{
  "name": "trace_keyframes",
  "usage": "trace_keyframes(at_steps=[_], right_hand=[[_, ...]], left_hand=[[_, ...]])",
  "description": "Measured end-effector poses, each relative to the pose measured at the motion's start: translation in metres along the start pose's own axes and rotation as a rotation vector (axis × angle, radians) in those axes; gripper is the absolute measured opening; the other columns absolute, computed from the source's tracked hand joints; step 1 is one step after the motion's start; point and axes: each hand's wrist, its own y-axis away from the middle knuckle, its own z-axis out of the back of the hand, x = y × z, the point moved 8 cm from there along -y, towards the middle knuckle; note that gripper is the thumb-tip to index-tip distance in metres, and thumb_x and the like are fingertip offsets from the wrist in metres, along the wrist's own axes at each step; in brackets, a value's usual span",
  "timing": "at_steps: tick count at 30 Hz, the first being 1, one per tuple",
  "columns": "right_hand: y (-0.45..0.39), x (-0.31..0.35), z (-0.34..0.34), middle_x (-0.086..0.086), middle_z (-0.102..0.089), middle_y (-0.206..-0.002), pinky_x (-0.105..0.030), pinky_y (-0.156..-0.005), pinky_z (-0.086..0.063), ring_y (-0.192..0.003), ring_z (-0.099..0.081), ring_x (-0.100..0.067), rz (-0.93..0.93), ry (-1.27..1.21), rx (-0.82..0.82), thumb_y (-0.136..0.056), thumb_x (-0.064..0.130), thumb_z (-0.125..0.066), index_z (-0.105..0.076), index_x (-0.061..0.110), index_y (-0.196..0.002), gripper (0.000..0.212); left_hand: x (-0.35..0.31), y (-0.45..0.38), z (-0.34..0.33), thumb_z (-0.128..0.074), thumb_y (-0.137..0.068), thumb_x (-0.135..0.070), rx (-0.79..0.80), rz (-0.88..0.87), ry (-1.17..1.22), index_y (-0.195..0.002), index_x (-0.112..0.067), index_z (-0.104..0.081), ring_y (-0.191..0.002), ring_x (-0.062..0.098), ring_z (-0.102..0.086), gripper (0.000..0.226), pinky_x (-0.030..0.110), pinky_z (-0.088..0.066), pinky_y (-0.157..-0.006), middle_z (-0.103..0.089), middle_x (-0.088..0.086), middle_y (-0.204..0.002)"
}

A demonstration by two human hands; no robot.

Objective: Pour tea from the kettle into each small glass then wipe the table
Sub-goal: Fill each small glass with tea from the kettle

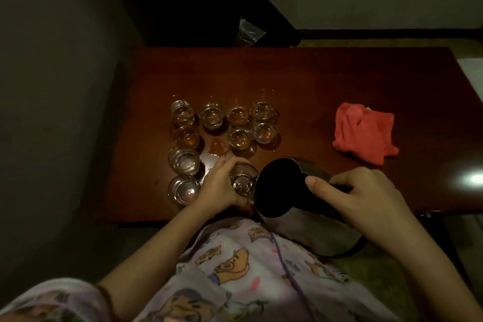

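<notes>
My right hand grips the dark handle of a steel kettle, which is tipped to the left with its open mouth against a small glass. My left hand is wrapped around that glass near the table's front edge. Several more small glasses stand in rows behind and to the left; one at the left holds amber tea, two near ones look clear. A small tea spill lies between the glasses. A crumpled red cloth lies at the right.
The dark red wooden table runs from a grey wall on the left to a bright glare spot at the right edge. A dark chair and a plastic bag stand beyond the far edge. My patterned clothing fills the foreground.
</notes>
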Motion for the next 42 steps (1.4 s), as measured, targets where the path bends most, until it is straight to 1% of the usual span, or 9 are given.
trace_keyframes(at_steps=[3, 7, 9, 15, 18, 22, 31, 35, 42], right_hand=[[0.002, 0.002, -0.001, 0.0, -0.038, -0.039, -0.031, -0.047, -0.027, -0.041, -0.043, -0.02, -0.011, 0.004, -0.003, -0.06, 0.08, -0.03, -0.048, 0.012, -0.042, 0.073], [0.003, 0.003, 0.0, 0.0, -0.038, -0.038, -0.03, -0.046, -0.027, -0.043, -0.048, -0.021, -0.046, 0.055, 0.0, -0.07, 0.071, -0.041, -0.04, 0.016, -0.039, 0.063], [0.004, 0.004, -0.002, 0.0, -0.041, -0.039, -0.03, -0.047, -0.028, -0.046, -0.051, -0.021, -0.058, 0.073, 0.019, -0.07, 0.072, -0.039, -0.043, 0.017, -0.041, 0.062], [0.005, 0.007, -0.003, 0.0, -0.041, -0.044, -0.03, -0.047, -0.024, -0.05, -0.05, -0.019, -0.06, 0.093, 0.036, -0.07, 0.072, -0.035, -0.048, 0.017, -0.046, 0.061], [0.006, 0.004, -0.003, -0.001, -0.043, -0.045, -0.03, -0.047, -0.026, -0.052, -0.051, -0.02, -0.058, 0.103, 0.036, -0.069, 0.072, -0.034, -0.052, 0.014, -0.049, 0.064], [0.006, 0.001, -0.003, -0.002, -0.04, -0.046, -0.031, -0.048, -0.025, -0.052, -0.048, -0.02, -0.049, 0.109, 0.032, -0.069, 0.073, -0.034, -0.045, 0.015, -0.046, 0.064], [0.008, -0.001, -0.001, 0.0, -0.038, -0.044, -0.031, -0.047, -0.023, -0.048, -0.045, -0.017, -0.042, 0.119, 0.053, -0.071, 0.072, -0.035, -0.039, 0.016, -0.044, 0.062], [0.008, -0.001, -0.001, 0.0, -0.037, -0.044, -0.031, -0.047, -0.023, -0.048, -0.044, -0.016, -0.048, 0.114, 0.065, -0.07, 0.071, -0.036, -0.038, 0.017, -0.043, 0.06], [0.008, 0.0, -0.003, -0.001, -0.041, -0.045, -0.031, -0.047, -0.025, -0.051, -0.047, -0.019, -0.055, 0.106, 0.06, -0.068, 0.073, -0.035, -0.039, 0.017, -0.044, 0.061]], left_hand=[[0.001, 0.0, -0.002, -0.089, -0.037, -0.029, 0.004, -0.001, 0.016, -0.117, -0.034, -0.053, -0.105, 0.014, -0.053, 0.088, 0.033, -0.049, -0.088, -0.053, -0.003, -0.115], [0.003, 0.001, -0.005, -0.091, -0.037, -0.027, 0.009, 0.006, 0.04, -0.116, -0.031, -0.055, -0.103, 0.009, -0.051, 0.087, 0.005, -0.037, -0.083, -0.053, -0.003, -0.116], [0.002, 0.001, -0.005, -0.092, -0.038, -0.028, 0.008, -0.007, 0.031, -0.116, -0.029, -0.055, -0.102, 0.007, -0.05, 0.086, 0.0, -0.033, -0.08, -0.053, -0.002, -0.116], [-0.003, -0.001, -0.006, -0.091, -0.039, -0.026, 0.019, -0.033, -0.038, -0.118, -0.029, -0.054, -0.102, 0.01, -0.049, 0.087, 0.015, -0.04, -0.08, -0.051, -0.003, -0.115], [-0.003, -0.001, -0.007, -0.091, -0.04, -0.025, 0.024, -0.022, -0.035, -0.118, -0.029, -0.054, -0.102, 0.007, -0.046, 0.087, 0.003, -0.032, -0.077, -0.05, -0.003, -0.117], [-0.007, -0.002, -0.008, -0.092, -0.038, -0.028, 0.029, -0.034, -0.017, -0.117, -0.029, -0.054, -0.099, 0.002, -0.045, 0.087, -0.004, -0.028, -0.077, -0.051, -0.003, -0.115], [-0.011, -0.003, -0.013, -0.092, -0.039, -0.027, 0.03, -0.038, -0.037, -0.116, -0.027, -0.055, -0.095, 0.0, -0.042, 0.086, -0.005, -0.027, -0.075, -0.052, -0.002, -0.115], [-0.01, -0.003, -0.013, -0.092, -0.038, -0.03, 0.029, -0.039, -0.02, -0.115, -0.027, -0.056, -0.092, -0.005, -0.04, 0.085, -0.005, -0.027, -0.076, -0.054, -0.002, -0.113], [-0.005, -0.003, -0.011, -0.091, -0.039, -0.034, 0.025, -0.03, -0.036, -0.116, -0.032, -0.054, -0.099, 0.003, -0.048, 0.086, 0.0, -0.031, -0.077, -0.053, -0.006, -0.113]])
